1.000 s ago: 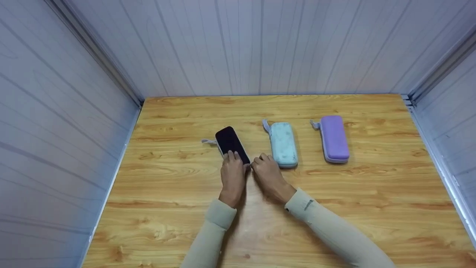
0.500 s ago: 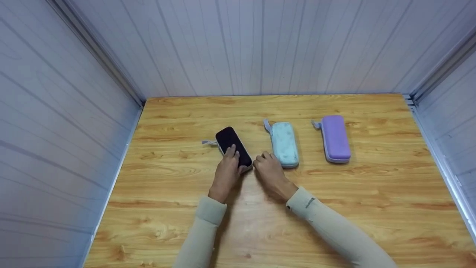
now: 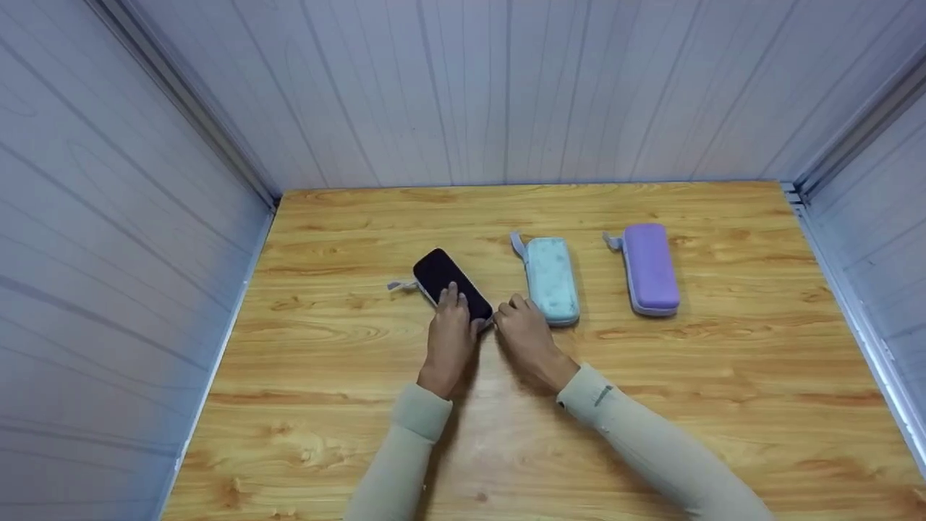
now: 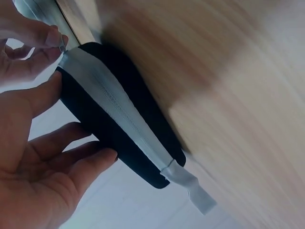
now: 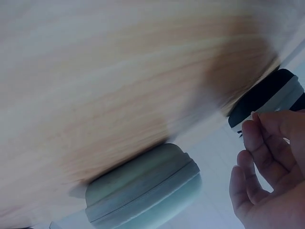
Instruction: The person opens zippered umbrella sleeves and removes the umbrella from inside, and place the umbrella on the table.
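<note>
A black zipper case with a grey zipper band and a fabric tab lies slanted on the table. My left hand holds it near its close end, fingers laid along the lid and thumb at the near edge. My right hand is at the case's near right corner. In the left wrist view, its thumb and index finger pinch a small zipper pull at the end of the band. The zipper looks closed along the side that shows. Fingers of the right hand hide part of the corner.
A light blue zipper case lies just right of the black one, close to my right hand. Farther right is a purple zipper case. The wooden table meets pale panelled walls at the back and sides.
The black case has turned slightly, its far end swinging left and its near end edging right. My left hand has shifted a little on the lid; the right hand has hardly moved.
</note>
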`<state>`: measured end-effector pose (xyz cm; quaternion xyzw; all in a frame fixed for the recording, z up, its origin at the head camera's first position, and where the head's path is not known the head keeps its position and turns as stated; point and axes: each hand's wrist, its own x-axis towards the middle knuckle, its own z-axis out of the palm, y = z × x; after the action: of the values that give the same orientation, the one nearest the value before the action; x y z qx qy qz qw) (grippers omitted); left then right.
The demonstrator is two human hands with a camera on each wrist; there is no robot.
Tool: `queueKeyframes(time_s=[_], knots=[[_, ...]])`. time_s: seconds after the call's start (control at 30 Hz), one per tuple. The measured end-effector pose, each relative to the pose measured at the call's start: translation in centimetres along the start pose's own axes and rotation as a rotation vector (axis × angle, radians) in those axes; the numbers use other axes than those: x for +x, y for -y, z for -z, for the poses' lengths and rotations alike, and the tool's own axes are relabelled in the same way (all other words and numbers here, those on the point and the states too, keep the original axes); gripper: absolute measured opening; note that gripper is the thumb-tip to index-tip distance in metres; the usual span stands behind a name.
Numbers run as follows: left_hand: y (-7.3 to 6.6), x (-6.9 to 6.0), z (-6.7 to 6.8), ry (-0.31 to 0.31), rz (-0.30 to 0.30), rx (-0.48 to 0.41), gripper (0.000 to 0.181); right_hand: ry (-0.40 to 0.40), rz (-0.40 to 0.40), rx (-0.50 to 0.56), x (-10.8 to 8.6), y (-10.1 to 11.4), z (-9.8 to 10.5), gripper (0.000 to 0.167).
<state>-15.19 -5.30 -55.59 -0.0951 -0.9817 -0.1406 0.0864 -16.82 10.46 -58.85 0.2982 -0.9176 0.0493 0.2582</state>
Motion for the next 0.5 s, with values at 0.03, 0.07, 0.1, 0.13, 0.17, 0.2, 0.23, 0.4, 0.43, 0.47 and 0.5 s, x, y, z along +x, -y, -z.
queueKeyframes(time_s=[0.03,0.07,0.1,0.13,0.17,0.2,0.23,0.4,0.43,0.47,0.5], knots=[[-0.1,0.0,-0.1,-0.005,0.009,-0.01,0.052,-0.004,-0.001,0.002,0.0,0.0,0.1,0.01],[-0.2,0.0,-0.1,-0.009,0.017,-0.018,0.053,-0.009,-0.003,0.007,-0.1,0.1,0.1,0.009],[-0.3,0.0,-0.2,-0.014,0.023,-0.025,0.053,-0.011,-0.005,0.01,-0.1,0.1,0.0,0.009],[-0.3,0.0,-0.3,-0.017,0.029,-0.031,0.053,-0.013,-0.005,0.014,-0.1,0.1,0.0,0.009],[-0.4,0.0,-0.3,-0.021,0.034,-0.034,0.053,-0.012,-0.003,0.016,-0.2,0.1,0.0,0.008],[-0.5,0.0,-0.3,-0.025,0.038,-0.038,0.053,-0.01,-0.002,0.015,-0.2,0.2,0.0,0.008],[-0.5,0.0,-0.3,-0.022,0.041,-0.035,0.053,-0.006,-0.002,0.019,-0.2,0.2,0.0,0.008],[-0.2,0.2,-0.1,-0.004,0.018,0.005,0.054,0.025,-0.002,0.021,-0.2,0.3,0.1,0.008],[0.0,0.2,0.0,0.003,0.004,0.017,0.054,0.029,-0.004,0.021,-0.2,0.3,0.1,0.008],[0.2,0.3,0.0,0.012,-0.017,0.04,0.055,0.032,-0.007,0.017,-0.2,0.3,0.2,0.008],[0.6,0.4,0.1,0.025,-0.045,0.082,0.056,0.035,-0.009,0.014,-0.2,0.3,0.2,0.008]])
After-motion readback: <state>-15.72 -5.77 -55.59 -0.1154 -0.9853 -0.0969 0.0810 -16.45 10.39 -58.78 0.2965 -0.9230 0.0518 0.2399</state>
